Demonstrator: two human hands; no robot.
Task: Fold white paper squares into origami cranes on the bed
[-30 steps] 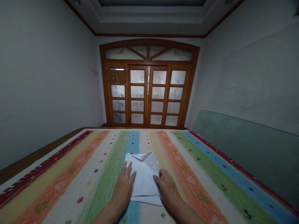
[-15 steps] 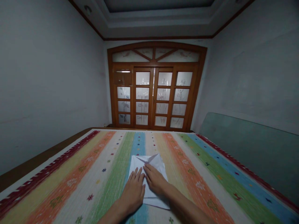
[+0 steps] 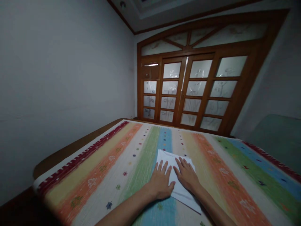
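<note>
While over paper edges, left hand and right hand flat, grip wide, broad cloth around.

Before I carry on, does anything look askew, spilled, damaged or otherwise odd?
Two minor things: the folded white paper has its near edge slanting, not square, across the multicoloured striped cloth; and one brown panel, upper left, stands out among pale glass door panes. No spill shows.

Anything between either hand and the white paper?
Nothing visible. The left hand lies spread on the white paper at its left side, and the right hand rests on its upper right. The palms' undersides are hidden. The striped cloth is beneath the paper.
</note>
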